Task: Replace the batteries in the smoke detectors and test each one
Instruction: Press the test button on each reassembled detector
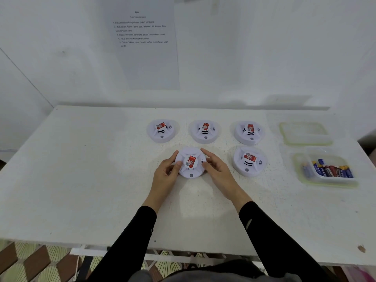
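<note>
Front-centre smoke detector [190,162] sits label-up on the table [81,180], dead between both hands: left hand [165,176] grips its left rim, right hand [217,171] lies straight-fingered against its right rim, battery tub [327,180] well off right.

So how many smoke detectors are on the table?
5 smoke detectors. Back row: left detector, middle detector, right detector. The front-right detector sits alone. The front-middle detector is between the left hand and right hand. None seem hidden.
</note>
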The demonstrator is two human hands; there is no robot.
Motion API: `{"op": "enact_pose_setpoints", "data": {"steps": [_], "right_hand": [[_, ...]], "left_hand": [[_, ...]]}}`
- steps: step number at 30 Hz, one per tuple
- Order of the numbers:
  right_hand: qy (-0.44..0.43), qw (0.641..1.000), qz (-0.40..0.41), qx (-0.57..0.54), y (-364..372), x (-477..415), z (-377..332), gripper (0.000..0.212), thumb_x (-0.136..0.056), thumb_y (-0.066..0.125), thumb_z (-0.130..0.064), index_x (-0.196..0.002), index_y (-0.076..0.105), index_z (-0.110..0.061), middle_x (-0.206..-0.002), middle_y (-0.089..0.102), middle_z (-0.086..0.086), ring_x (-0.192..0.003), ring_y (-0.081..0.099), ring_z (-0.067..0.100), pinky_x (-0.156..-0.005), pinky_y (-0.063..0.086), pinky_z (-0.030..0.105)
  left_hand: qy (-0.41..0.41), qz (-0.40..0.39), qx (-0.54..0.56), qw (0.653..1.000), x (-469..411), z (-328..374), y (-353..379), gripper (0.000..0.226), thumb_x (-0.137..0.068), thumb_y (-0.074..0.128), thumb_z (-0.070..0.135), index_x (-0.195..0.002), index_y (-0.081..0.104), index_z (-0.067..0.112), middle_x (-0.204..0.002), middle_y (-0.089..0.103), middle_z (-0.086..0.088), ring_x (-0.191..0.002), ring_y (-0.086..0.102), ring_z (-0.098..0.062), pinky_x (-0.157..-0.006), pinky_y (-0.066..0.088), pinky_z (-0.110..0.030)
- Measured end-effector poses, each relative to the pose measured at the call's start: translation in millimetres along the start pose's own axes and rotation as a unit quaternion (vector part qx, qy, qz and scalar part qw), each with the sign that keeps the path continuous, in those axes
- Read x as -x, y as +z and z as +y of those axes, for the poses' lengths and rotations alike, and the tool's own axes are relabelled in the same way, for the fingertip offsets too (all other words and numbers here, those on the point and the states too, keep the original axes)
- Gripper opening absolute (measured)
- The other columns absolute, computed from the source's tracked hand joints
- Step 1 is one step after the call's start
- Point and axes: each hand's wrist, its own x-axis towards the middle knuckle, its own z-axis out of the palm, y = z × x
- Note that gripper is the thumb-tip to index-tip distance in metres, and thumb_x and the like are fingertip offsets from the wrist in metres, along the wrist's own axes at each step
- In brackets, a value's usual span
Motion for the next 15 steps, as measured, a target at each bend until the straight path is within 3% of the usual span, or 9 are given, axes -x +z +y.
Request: {"op": "enact_pose_setpoints", "data": {"steps": [7,11,15], "right_hand": [[0.017,0.999,0.029,-0.034,1,1,3,0.032,-0.097,0.055,-0.021,-0.128,0.052,-0.029,-0.117,0.065,-0.002,-0.109,0.062,0.012,-0.09,0.05,0.025],[0.025,0.996,0.06,-0.067,4,-1,6,0.026,-0.093,0.063,-0.023,-0.117,0.058,-0.016,-0.115,0.069,0.0,-0.11,0.063,0.016,-0.095,0.051,0.029],[0.023,0.992,0.094,-0.081,11,0,3,0.024,-0.09,0.068,-0.022,-0.112,0.066,-0.014,-0.11,0.071,-0.002,-0.103,0.066,0.013,-0.087,0.053,0.024]], "left_hand": [[-0.015,0.019,0.012,1.0,3,3,1,0.044,-0.098,0.06,0.033,-0.141,0.052,0.028,-0.126,0.061,0.014,-0.113,0.06,-0.001,-0.098,0.048,-0.022],[-0.003,0.046,0.018,0.999,5,4,1,0.038,-0.1,0.056,0.03,-0.137,0.058,0.022,-0.131,0.062,0.013,-0.117,0.057,0.005,-0.093,0.046,-0.01],[-0.007,0.102,0.005,0.995,6,5,4,0.033,-0.101,0.055,0.023,-0.133,0.063,0.018,-0.127,0.063,0.007,-0.111,0.055,0.009,-0.087,0.039,0.001]]}}
